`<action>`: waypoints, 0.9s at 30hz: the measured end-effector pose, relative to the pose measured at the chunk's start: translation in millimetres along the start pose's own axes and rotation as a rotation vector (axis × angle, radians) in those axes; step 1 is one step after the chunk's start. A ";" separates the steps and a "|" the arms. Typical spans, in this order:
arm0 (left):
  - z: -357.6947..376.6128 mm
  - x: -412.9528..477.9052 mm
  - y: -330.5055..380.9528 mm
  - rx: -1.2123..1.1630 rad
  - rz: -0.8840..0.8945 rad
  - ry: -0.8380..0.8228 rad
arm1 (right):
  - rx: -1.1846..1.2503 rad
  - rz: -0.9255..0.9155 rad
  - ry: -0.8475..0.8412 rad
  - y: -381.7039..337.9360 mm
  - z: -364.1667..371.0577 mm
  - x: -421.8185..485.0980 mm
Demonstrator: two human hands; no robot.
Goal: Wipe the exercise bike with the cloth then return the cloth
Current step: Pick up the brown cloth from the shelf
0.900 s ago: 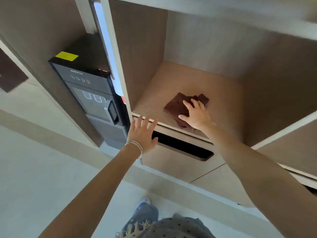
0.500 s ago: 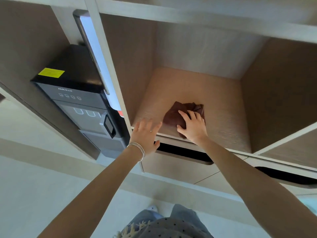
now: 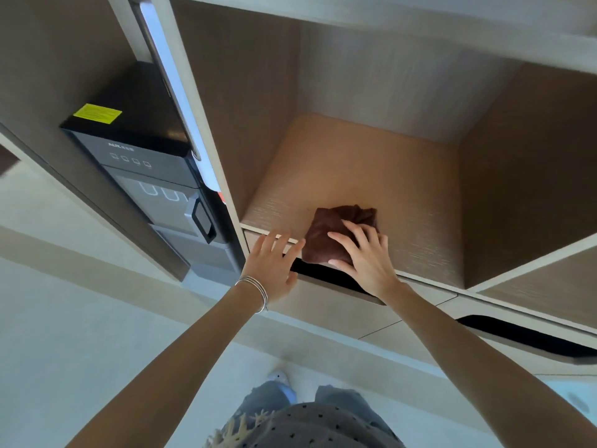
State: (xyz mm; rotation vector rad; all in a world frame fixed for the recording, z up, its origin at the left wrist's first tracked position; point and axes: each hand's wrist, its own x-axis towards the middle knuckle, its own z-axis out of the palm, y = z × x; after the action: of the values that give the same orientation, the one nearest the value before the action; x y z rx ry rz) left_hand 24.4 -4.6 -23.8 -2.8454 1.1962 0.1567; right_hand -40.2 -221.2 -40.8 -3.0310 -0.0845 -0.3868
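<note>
While cloth (image 3: 332, 232) lies at shelf (image 3: 371, 176) front edge, it is covered by R hand (image 3: 363, 257), fingers spread, grip not confirmed. L hand (image 3: 274, 265) is held loose, empty, beside it.

A home: wooden shelving unit (image 3: 355, 163) beside a black water dispenser (image 3: 155, 176).

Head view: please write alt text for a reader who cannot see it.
The right hand rests, fingers spread, on a crumpled brown cloth at the front edge of an open wooden shelf compartment. The left hand, open with bracelets at the wrist, hovers by the shelf edge. A black appliance stands in the cabinet to the left.
</note>
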 end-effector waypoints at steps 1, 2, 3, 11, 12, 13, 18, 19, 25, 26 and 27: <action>0.4 -3.6 4.8 -0.009 -0.016 -0.001 | 0.012 -0.030 0.029 2.4 -0.6 0.7; 0.7 -7.2 9.5 -0.017 -0.037 -0.002 | 0.028 -0.059 0.060 4.8 -0.9 1.6; 0.8 -10.9 14.1 -0.023 -0.062 -0.006 | 0.040 -0.088 0.091 7.2 -0.6 2.6; 4.1 -46.9 46.9 -0.013 -0.271 -0.068 | 0.073 -0.246 0.072 20.6 -5.0 7.8; 4.1 -50.4 52.1 -0.010 -0.292 -0.061 | 0.147 -0.256 0.045 22.5 -5.5 9.5; 3.6 -53.6 57.5 -0.013 -0.315 -0.054 | 0.246 -0.241 0.012 24.0 -6.8 10.4; -0.3 -72.7 86.0 -0.041 -0.437 0.011 | 0.506 -0.218 -0.058 27.5 -21.2 6.3; -1.1 -78.7 91.7 -0.051 -0.464 0.026 | 0.503 -0.217 -0.075 26.6 -24.4 4.9; -4.6 -124.6 127.0 -0.138 -0.622 0.100 | 0.606 -0.375 -0.311 -4.6 -33.7 -17.9; -4.5 -133.2 132.7 -0.150 -0.650 0.104 | 0.630 -0.447 -0.331 -13.9 -34.9 -24.3; -4.5 -142.3 137.7 -0.160 -0.677 0.108 | 0.666 -0.510 -0.355 -24.4 -35.9 -30.5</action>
State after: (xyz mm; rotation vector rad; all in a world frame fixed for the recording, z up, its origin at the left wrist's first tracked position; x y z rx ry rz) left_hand -172.6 -0.3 -4.3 -3.2391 0.1801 0.0676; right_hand -80.3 -201.5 -12.1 -2.3406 -0.8319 0.1443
